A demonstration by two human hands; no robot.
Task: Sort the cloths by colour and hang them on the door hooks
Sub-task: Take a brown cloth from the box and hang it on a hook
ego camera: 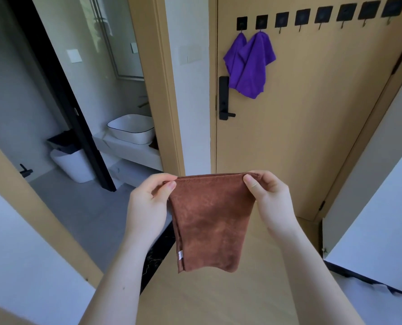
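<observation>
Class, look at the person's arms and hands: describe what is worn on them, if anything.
Nothing: the left hand and right hand are bare, with no gloves, rings, watch or bracelet. Both forearms are bare to the picture's edge, no sleeve showing. Thumbnails look short and unpainted.

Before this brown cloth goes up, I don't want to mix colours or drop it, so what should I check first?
1. Grip: left hand and right hand each pinch a top corner of the brown cloth: ok.
2. Colour grouping: both purple cloths hang together on the two leftmost hooks: ok.
3. Free hook: the third hook, beside the purple pair, is bare: ok.
4. Hanging loop on the brown cloth: only a white tag shows at its lower left edge: cannot tell.
5. Cloth at hook height: it is held well below the hook row: not ok.
</observation>
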